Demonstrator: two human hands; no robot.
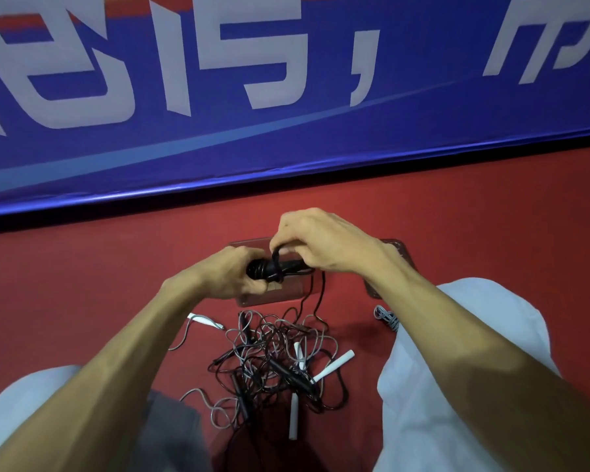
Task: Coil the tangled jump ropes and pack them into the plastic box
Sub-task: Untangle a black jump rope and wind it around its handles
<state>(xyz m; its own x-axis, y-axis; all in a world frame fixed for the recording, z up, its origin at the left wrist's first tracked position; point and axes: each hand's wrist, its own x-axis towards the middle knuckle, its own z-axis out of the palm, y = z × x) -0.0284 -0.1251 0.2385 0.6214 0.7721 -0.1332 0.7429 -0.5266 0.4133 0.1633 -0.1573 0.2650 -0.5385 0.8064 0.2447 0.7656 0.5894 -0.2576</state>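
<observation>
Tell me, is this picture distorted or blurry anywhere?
Head view: the wide lens slightly bows the banner, whose lower edge shows a sheen; the tangled ropes look soft; the clear plastic box barely shows against the red floor.

We are looking down at a red floor [82, 284], which is carrying everything here. A loose tangle of jump ropes [273, 362], black and grey cords crossing one another, is lying in the middle of it, with white handles [334, 364] sticking out of the heap. Just beyond the tangle a clear plastic box [252, 299] is sitting on the floor. A small grey coil [387, 316] is lying apart to the right, and a blue banner [286, 148] is standing along the far edge.
</observation>
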